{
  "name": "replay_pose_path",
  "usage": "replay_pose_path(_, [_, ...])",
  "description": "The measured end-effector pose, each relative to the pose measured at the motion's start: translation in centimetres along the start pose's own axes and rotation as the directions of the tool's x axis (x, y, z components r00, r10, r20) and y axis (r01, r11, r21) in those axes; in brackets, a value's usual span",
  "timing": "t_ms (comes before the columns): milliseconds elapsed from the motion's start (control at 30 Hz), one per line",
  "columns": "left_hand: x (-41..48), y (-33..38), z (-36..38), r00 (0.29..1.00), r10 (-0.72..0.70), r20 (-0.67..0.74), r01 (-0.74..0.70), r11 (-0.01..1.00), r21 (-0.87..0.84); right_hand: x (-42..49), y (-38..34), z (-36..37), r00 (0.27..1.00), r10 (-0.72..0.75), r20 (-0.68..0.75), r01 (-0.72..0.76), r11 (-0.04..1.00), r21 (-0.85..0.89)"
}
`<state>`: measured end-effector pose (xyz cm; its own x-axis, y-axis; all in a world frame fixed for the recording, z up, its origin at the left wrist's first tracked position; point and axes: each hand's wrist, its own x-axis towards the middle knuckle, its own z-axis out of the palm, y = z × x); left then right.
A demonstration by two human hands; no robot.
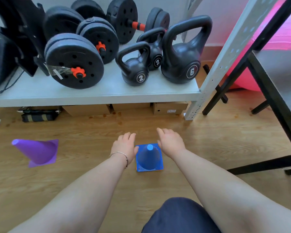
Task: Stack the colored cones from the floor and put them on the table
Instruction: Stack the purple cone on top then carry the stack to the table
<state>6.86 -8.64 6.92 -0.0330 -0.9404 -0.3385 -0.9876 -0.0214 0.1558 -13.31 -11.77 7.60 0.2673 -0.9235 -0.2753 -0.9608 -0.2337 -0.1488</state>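
Note:
A blue cone (149,158) stands upright on the wooden floor in the middle, with an orange base edge showing under it, so it sits on an orange cone. My left hand (124,145) hovers at its left side, fingers spread, thumb near the base corner. My right hand (170,141) hovers at its right side, fingers apart, holding nothing. A purple cone (39,153) stands alone on the floor to the left. The table (279,78) with black legs is at the right edge.
A grey shelf (94,95) just beyond the cones carries dumbbells (74,61) and kettlebells (181,54). Cardboard boxes (170,108) lie under it. A pink ball (242,81) sits behind the table legs. My knee (180,216) is at the bottom.

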Motion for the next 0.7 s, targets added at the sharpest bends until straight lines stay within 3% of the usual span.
replay_pose_path(133, [-1.5, 0.6, -4.9, 0.984, -0.039, -0.173, 0.065, 0.987, 0.146, -0.2, -1.7, -5.0, 0.977, -0.073, -0.201, 0.061, 0.996, -0.065])
replay_pose_path(267, [-2.9, 1.3, -9.0, 0.956, -0.07, -0.285, 0.14, 0.962, 0.234, -0.7, -3.1, -9.2, 0.945, -0.103, -0.31, 0.073, 0.991, -0.109])
replay_pose_path(700, [-4.4, -5.2, -17.3, 0.913, -0.148, -0.381, 0.239, 0.949, 0.203, -0.6, -9.6, -14.8, 0.936, -0.058, -0.346, 0.026, 0.995, -0.096])
